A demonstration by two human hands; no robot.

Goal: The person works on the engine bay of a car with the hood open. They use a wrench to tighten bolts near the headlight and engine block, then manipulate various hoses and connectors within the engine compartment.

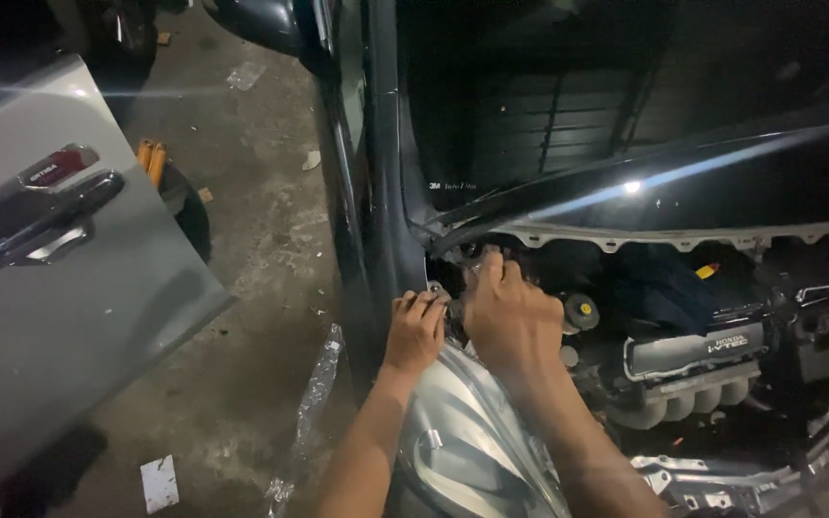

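Observation:
My left hand (414, 331) is curled at the upper rear corner of a clear headlight unit (462, 446), where it meets the dark car's front wing (376, 240). Its fingers close over the housing's edge, next to a small metal part. Close beside it, touching or nearly so, my right hand (512, 315) reaches into the gap behind the headlight under the raised bonnet (702, 182). Its fingertips are bent down out of sight, so what they hold is hidden. Both forearms come up from the bottom of the view.
The open engine bay holds a grey engine cover (693, 350), a yellow-capped reservoir (582, 309) and a yellow dipstick handle (708, 270). A silver car door with a chrome handle (40, 225) stands at the left. On the concrete floor lie a plastic wrapper (314, 398) and paper scraps (159, 482).

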